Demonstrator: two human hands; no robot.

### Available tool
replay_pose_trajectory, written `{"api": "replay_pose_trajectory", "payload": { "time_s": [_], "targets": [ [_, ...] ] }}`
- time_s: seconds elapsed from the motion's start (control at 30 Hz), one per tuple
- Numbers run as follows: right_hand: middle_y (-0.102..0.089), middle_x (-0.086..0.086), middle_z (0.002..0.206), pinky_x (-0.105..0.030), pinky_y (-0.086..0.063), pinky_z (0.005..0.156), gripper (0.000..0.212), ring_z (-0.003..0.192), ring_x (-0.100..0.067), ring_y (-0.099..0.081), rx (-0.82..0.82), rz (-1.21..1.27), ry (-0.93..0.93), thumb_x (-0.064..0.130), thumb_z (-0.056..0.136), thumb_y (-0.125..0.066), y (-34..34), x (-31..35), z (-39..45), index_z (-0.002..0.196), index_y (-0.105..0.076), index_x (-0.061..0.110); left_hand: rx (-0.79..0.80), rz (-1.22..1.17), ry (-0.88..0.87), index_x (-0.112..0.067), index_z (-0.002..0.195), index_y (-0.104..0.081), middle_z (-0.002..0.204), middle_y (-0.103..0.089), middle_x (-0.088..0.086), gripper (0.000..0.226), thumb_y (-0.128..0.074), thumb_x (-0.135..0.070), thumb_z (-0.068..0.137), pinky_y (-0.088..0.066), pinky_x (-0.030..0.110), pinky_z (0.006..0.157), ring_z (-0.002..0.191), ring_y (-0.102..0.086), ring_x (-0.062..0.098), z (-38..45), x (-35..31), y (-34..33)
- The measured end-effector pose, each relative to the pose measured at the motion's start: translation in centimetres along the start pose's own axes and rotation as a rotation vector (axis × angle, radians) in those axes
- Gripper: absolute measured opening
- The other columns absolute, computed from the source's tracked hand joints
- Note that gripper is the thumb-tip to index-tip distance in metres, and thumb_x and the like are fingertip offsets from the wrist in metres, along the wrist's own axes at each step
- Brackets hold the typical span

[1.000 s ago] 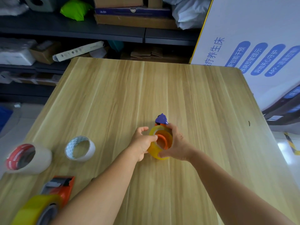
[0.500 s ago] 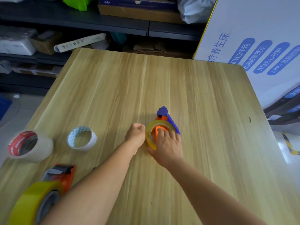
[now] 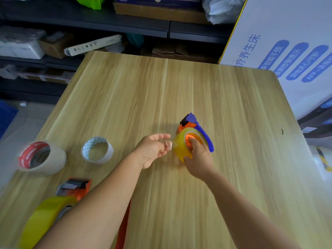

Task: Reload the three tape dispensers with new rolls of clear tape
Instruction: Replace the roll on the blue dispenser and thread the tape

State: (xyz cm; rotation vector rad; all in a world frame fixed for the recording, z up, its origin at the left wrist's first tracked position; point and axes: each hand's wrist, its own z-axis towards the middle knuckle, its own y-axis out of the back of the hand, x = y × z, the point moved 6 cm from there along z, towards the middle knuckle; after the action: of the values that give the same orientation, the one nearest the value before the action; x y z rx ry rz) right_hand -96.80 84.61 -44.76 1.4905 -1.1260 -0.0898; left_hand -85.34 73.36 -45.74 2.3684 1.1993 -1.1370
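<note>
Tabletop (image 3: 179,87): tape roll (image 3: 180,148) under right hand (image 3: 199,159)

A storeroom — dark shelves (image 3: 140,27) crammed with cardboard boxes (image 3: 158,12) and packages.

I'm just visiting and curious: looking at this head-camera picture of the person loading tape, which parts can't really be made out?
- Orange dispenser, head view: the left forearm and the bottom edge hide its lower part.
- Purple dispenser: the yellowish roll and right hand cover its hub.
- Tape end at the left hand: clear and blurred, so its length is unclear.
- Red-cored roll: label print too small to read.
</note>
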Motion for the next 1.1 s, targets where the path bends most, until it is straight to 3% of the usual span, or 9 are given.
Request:
{"api": "replay_pose_trajectory", "payload": {
  "time_s": [0.23, 0.37, 0.47, 0.57, 0.67, 0.8, 0.9, 1.0, 1.1],
  "targets": [
    [-0.052, -0.005, 0.125, -0.034, -0.052, 0.082, 0.066, 0.108, -0.023, -0.056, 0.143, 0.523, -0.174, 0.016, 0.082, -0.064, 1.5, -1.2, 0.1, 0.142, -0.037, 0.019, 0.059, -0.110, 0.045, -0.007, 0.102, -0.057, 0.067, -0.066, 0.008, 0.048, -0.029, 0.025, 0.079, -0.055, 0.025, 0.063, 0.072, -0.064, 0.020, -1.6, -3.1, -2.8],
    [-0.056, -0.003, 0.115, -0.036, -0.053, 0.081, 0.062, 0.100, -0.022, -0.060, 0.139, 0.564, -0.198, 0.021, 0.081, -0.067, 1.4, -1.7, -0.2, 0.138, -0.042, 0.019, 0.057, -0.062, 0.058, -0.002, 0.105, -0.053, 0.062, -0.067, 0.010, 0.039, -0.032, 0.023, 0.083, -0.057, 0.021, 0.060, 0.064, -0.068, 0.019, -2.8, -4.5, -3.4],
    [-0.062, -0.002, 0.109, -0.032, -0.052, 0.075, 0.057, 0.096, -0.019, -0.063, 0.109, 0.527, -0.215, 0.047, 0.082, -0.068, 1.5, -2.2, -0.2, 0.128, -0.052, 0.017, 0.053, -0.081, 0.090, 0.003, 0.113, -0.046, 0.062, -0.068, 0.017, 0.035, -0.033, 0.021, 0.086, -0.057, 0.020, 0.051, 0.053, -0.069, 0.023, -3.5, -4.9, -3.6],
    [-0.063, -0.002, 0.100, -0.031, -0.049, 0.071, 0.062, 0.089, -0.020, -0.061, 0.072, 0.390, -0.225, 0.063, 0.081, -0.058, 1.9, -2.5, 0.0, 0.119, -0.056, 0.014, 0.073, -0.039, 0.117, 0.005, 0.124, -0.042, 0.071, -0.070, 0.022, 0.039, -0.032, 0.018, 0.088, -0.055, 0.021, 0.048, 0.058, -0.071, 0.026, -4.1, -4.9, -4.0],
    [-0.060, -0.001, 0.090, -0.029, -0.045, 0.065, 0.058, 0.081, -0.018, -0.057, 0.067, 0.349, -0.196, 0.064, 0.081, -0.057, 2.1, -2.3, -0.2, 0.112, -0.057, 0.015, 0.024, 0.120, 0.110, 0.008, 0.117, -0.048, 0.073, -0.071, 0.018, 0.031, -0.034, 0.012, 0.090, -0.056, 0.021, 0.049, 0.059, -0.070, 0.023, -4.8, -4.9, -4.1],
    [-0.060, -0.003, 0.091, -0.028, -0.043, 0.065, 0.060, 0.083, -0.021, -0.057, 0.079, 0.358, -0.183, 0.064, 0.082, -0.055, 2.1, -2.5, -0.2, 0.114, -0.057, 0.013, -0.062, 0.609, 0.020, -0.005, 0.117, -0.050, 0.080, -0.068, 0.014, 0.028, -0.040, -0.004, 0.092, -0.051, 0.025, 0.051, 0.058, -0.065, 0.020, -4.9, -5.5, -3.4],
    [-0.061, -0.004, 0.093, -0.029, -0.043, 0.067, 0.060, 0.086, -0.023, -0.058, 0.092, 0.356, -0.174, 0.064, 0.083, -0.054, 2.2, -2.8, -0.1, 0.115, -0.057, 0.013, 0.044, 0.991, -0.193, -0.024, 0.123, -0.050, 0.103, -0.059, 0.002, 0.045, -0.064, -0.015, 0.081, -0.051, 0.027, 0.073, 0.082, -0.060, 0.014, -4.5, -5.8, -4.0],
    [-0.059, 0.000, 0.084, -0.027, -0.041, 0.061, 0.055, 0.076, -0.018, -0.056, 0.104, 0.394, -0.165, 0.062, 0.083, -0.056, 2.3, -2.9, -0.1, 0.107, -0.058, 0.013, 0.144, 1.022, -0.352, -0.031, 0.119, -0.056, 0.114, -0.051, -0.006, 0.050, -0.076, -0.026, 0.074, -0.046, 0.025, 0.088, 0.104, -0.055, 0.010, -4.0, -4.9, -5.5],
    [-0.052, 0.004, 0.072, -0.024, -0.036, 0.055, 0.046, 0.068, -0.016, -0.050, 0.115, 0.402, -0.147, 0.059, 0.085, -0.056, 2.5, -3.2, -0.2, 0.095, -0.057, 0.014, 0.096, 0.895, -0.452, -0.027, 0.088, -0.066, 0.085, -0.062, -0.013, 0.011, -0.073, -0.029, 0.079, -0.044, 0.019, 0.070, 0.082, -0.058, 0.006, -3.1, -5.0, -6.1]
  ]
}}
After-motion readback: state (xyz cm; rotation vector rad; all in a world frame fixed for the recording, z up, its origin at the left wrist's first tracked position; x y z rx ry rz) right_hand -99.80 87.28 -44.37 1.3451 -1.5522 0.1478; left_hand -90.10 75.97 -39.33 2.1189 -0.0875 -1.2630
